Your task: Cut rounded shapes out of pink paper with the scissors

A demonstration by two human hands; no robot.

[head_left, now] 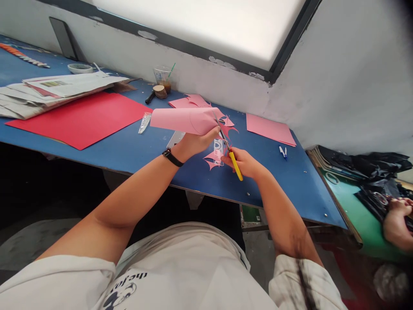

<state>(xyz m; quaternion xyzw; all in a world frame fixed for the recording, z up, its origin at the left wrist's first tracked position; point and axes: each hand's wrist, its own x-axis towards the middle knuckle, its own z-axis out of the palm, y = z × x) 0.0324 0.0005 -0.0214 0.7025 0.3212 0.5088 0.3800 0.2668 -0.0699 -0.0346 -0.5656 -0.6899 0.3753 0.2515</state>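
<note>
My left hand (198, 142) grips a sheet of pink paper (180, 120) above the blue table, its fingers partly hidden under the sheet. A curved line shows on the paper. Closed around the yellow handles of a pair of scissors (236, 165) is my right hand (243, 162). The blades point up and away, crossing the paper's right edge close to my left thumb. Jagged pink offcuts (213, 159) lie below the hands, and other pink scraps show beside the blades.
Pink sheets (271, 129) and pens (283, 153) lie to the right. Red paper (87, 120) and stacked newspapers (41, 92) cover the left. A plastic cup with brown drink (163, 77) stands by the wall. Another person's hands (400, 206) are at a green table (374, 215).
</note>
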